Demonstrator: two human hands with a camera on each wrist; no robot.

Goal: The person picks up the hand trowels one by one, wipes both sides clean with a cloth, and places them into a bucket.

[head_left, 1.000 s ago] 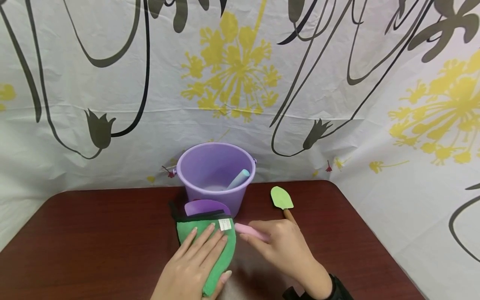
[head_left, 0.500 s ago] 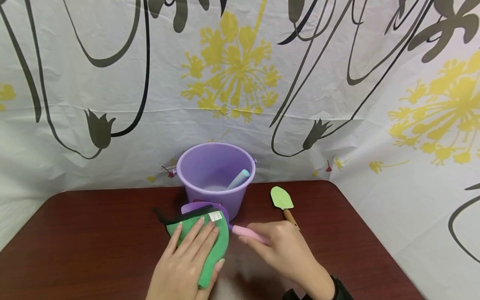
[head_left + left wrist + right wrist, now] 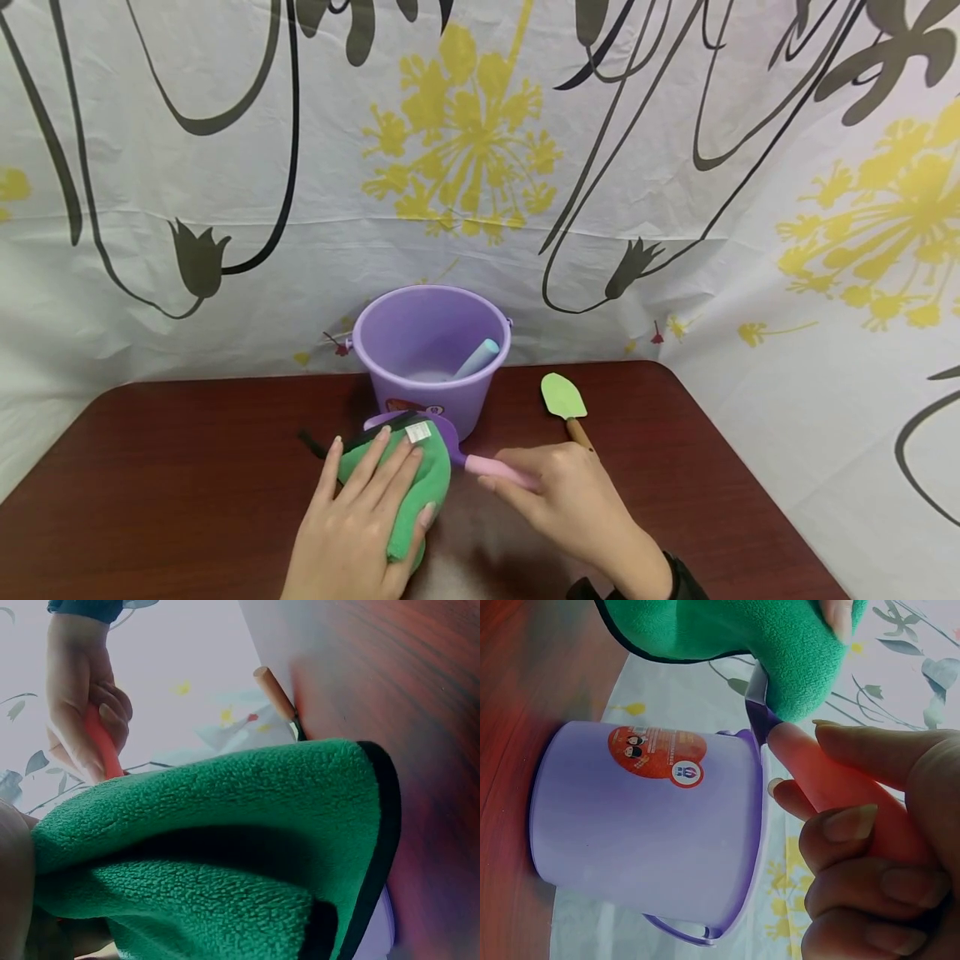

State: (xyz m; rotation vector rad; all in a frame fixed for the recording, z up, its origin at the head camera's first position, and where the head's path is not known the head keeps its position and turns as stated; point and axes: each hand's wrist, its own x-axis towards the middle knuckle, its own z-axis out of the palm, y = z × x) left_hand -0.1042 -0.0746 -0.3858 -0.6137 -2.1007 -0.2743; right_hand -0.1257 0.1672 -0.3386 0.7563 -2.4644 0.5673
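A green cloth [image 3: 431,475] with a black edge and a white label lies folded under my left hand [image 3: 348,525]. The fingers stretch over its top, with the thumb along its right side, holding it against the blade of a toy shovel. That purple shovel [image 3: 452,435] is mostly covered by the cloth. My right hand [image 3: 573,496] grips its pink handle [image 3: 847,787], fingers curled round it. In the right wrist view the cloth bulges over the shovel's neck, above the table. Just behind stands a light purple bucket [image 3: 431,396], with a printed sticker [image 3: 656,754] on its side.
A pale blue rod-like handle [image 3: 478,357] leans inside the bucket. A small trowel [image 3: 564,397] with a light green blade and wooden handle lies on the dark red-brown table [image 3: 187,483], right of the bucket. A patterned white cloth backdrop [image 3: 337,167] rises behind the table.
My left hand has slid left with the green cloth, baring more of the shovel's purple blade and neck. The right hand stays nearly in place on the handle.
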